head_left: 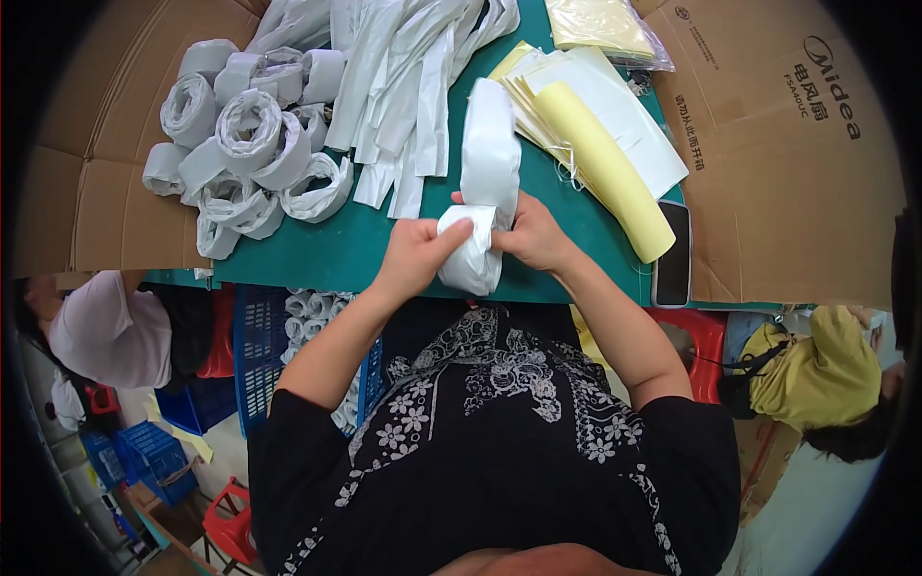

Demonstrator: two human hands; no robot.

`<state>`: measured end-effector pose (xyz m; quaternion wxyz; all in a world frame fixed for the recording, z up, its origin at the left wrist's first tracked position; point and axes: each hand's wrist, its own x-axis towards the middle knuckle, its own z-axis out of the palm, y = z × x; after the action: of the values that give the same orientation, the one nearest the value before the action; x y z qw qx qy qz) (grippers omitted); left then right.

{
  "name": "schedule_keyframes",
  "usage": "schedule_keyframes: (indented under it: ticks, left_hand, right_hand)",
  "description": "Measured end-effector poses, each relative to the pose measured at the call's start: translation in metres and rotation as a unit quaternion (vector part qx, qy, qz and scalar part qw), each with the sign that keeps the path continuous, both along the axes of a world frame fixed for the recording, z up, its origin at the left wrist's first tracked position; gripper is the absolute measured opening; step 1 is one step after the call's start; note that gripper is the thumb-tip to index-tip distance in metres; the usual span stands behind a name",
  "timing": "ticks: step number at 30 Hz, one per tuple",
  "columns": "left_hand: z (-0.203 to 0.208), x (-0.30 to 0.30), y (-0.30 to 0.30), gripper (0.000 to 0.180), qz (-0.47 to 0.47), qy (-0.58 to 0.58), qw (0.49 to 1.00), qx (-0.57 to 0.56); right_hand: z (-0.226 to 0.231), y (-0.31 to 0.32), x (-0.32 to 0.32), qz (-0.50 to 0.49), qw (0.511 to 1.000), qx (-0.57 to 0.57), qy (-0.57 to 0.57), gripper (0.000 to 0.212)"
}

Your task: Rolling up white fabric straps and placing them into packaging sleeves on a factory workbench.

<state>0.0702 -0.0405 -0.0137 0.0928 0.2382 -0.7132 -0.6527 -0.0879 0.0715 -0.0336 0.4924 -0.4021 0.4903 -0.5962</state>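
Note:
Near the table's front edge I hold a white plastic-wrapped ring (470, 266) between both hands. My left hand (420, 252) is closed on its left side, with the thumb pressed against the upper face. My right hand (534, 235) grips the right side where a wide white band (490, 158) meets the ring. That band stands up in a tall loop beyond my fingers. Whether it is joined to the ring or a separate roll, I cannot tell. Several similar white rings (248, 132) are piled at the far left. Long flat white strips (408, 91) lie beside them.
On the right are a yellow roll of sheet (605, 168), white sheets (639, 134) and a dark phone (671, 254). Cardboard panels (778, 173) flank the green table (288, 252). Below its left edge stands a blue basket (257, 350) of white rolls. Other people sit at both sides.

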Motion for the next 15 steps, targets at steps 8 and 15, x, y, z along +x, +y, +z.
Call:
schedule_keyframes:
  ticks: [8,15]
  left_hand:
    - [-0.005,0.006,0.008,0.034,-0.046,0.144,0.973,-0.176]
    - [-0.011,0.0,0.018,0.027,-0.086,0.221,0.888,-0.394]
  right_hand:
    - [-0.01,-0.009,0.012,-0.13,0.946,0.07,-0.289,0.026]
    - [-0.016,-0.002,0.014,0.024,0.908,-0.017,-0.419,0.047]
